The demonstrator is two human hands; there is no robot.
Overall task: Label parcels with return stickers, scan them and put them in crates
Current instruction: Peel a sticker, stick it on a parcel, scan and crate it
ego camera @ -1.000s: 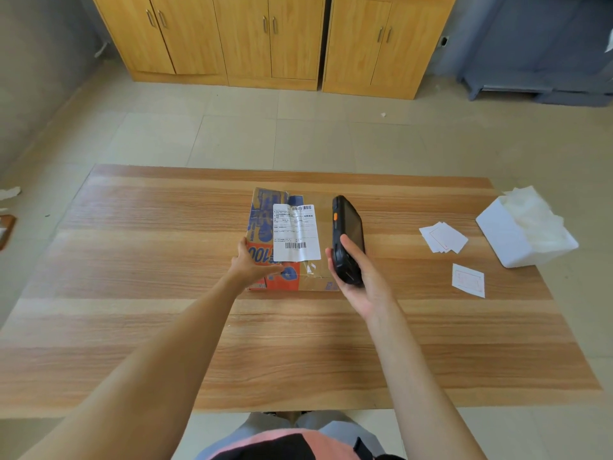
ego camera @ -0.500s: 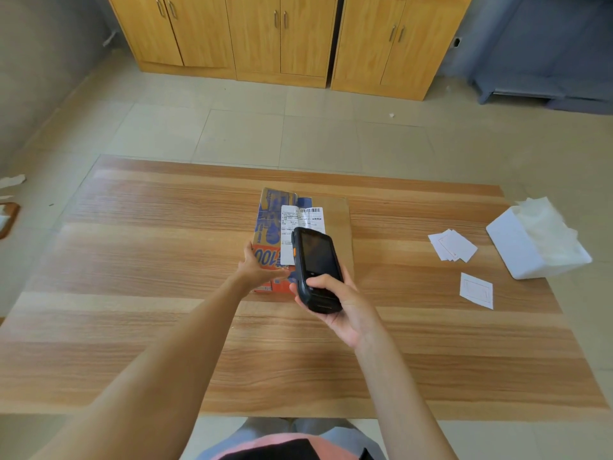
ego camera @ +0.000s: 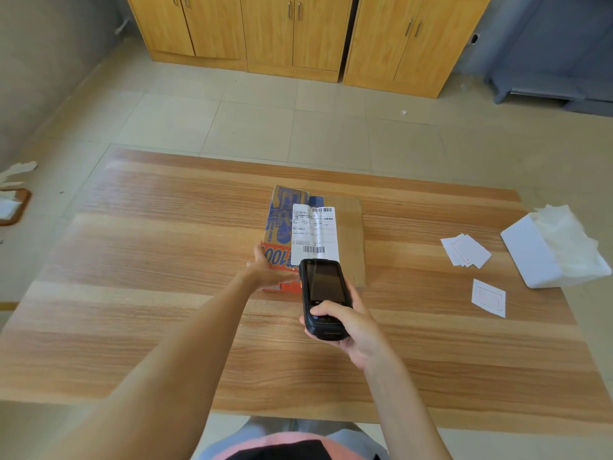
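Two hands: we work at the long wood-grain table (ego camera: 132, 293).
Parcel: our flat brown cardboard parcel (ego camera: 348, 234) lies mid-table, white printed shipping label (ego camera: 313, 232) on top.
Left hand (ego camera: 268, 272): fingers straight, resting on the parcel's 7 o'clock corner.
Right hand (ego camera: 351, 327): we grip the black handheld scanner (ego camera: 321, 297), its head over the label's 6 o'clock edge.
Stickers: small white return stickers (ego camera: 466, 250) at 3 o'clock, beside the white box of crumpled paper (ego camera: 530, 257).

Wood-grain table (ego camera: 139, 327). On it: cardboard parcel (ego camera: 348, 240) centre, small stack of white stickers (ego camera: 466, 250) and one loose sticker (ego camera: 488, 297) right, white bag (ego camera: 544, 257) at right edge.
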